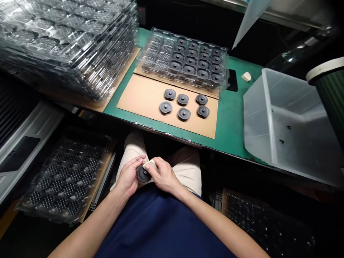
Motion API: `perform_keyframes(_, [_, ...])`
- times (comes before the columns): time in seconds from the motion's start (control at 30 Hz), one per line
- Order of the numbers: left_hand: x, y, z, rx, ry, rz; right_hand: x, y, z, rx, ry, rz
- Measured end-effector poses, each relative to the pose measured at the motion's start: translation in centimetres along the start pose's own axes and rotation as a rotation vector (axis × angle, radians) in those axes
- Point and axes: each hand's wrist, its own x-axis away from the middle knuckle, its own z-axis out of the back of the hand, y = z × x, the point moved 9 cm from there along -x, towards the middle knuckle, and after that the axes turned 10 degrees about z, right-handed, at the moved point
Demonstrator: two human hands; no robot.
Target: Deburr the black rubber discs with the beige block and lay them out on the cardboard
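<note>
Above my lap, my left hand (130,176) grips a round black disc (143,174) with a small knob at its centre. My right hand (164,175) pinches a small cream-white block (150,165) and holds it against the upper edge of that disc. Both hands are closed and close together, below the table's front edge. Several similar black discs (184,113) lie in two rows on a brown cardboard sheet (142,94) on the table in front of me.
Behind the cardboard stands a clear plastic tray (161,64), partly filled with discs. Tall stacked clear trays (102,71) rise at left. A translucent bin (256,118) is at right, near another cream block (246,76). More trays (67,175) sit low beside my legs.
</note>
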Motion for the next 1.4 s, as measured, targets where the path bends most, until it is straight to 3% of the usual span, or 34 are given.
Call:
perform_keyframes(0.13, [2.5, 2.8, -1.6, -0.022, -0.103, -0.121, -0.1, -0.5, 1.2, -0.291, -0.018, -0.105])
perform_keyframes(0.3, [7.2, 5.2, -4.4, -0.215, -0.349, -0.374, 0.2, -3.2, 3.5, -0.541, 0.142, -0.126])
perform_keyframes(0.47, [10.7, 6.4, -5.2, -0.424, -0.285, -0.623, 0.9, -6.9, 3.6, -0.678, 0.172, -0.058])
perform_keyframes(0.57, [11.5, 7.2, -5.6, -0.343, -0.377, -0.614, 1.3, -8.2, 3.5, -0.789, 0.141, -0.048])
perform_keyframes(0.73, [11.1, 7.6, -6.1, -0.185, -0.56, -0.415, 1.5, -9.1, 3.5, -0.877, 0.07, -0.045])
perform_keyframes(0.83, [10.7, 7.2, -6.3, -0.198, -0.544, -0.37, 1.5, -9.1, 3.7, -0.854, 0.107, -0.031])
perform_keyframes(1.0, [10.3, 7.6, -5.1, -0.185, -0.289, -0.536, 1.6, -8.1, 2.7, -0.905, 0.164, -0.077])
perform_keyframes(1.2, [10.7, 7.0, -5.8, -0.376, -0.323, -0.564, 1.5, -8.1, 2.6, -0.88, 0.117, -0.086])
perform_keyframes(1.3, [10.8, 7.7, -5.4, -0.287, -0.325, -0.59, 1.0, -8.3, 4.5, -0.694, 0.118, -0.018])
perform_keyframes(1.4, [10.9, 8.2, -5.4, -0.2, -0.351, -0.589, 0.8, -8.9, 8.1, -0.432, 0.274, 0.075])
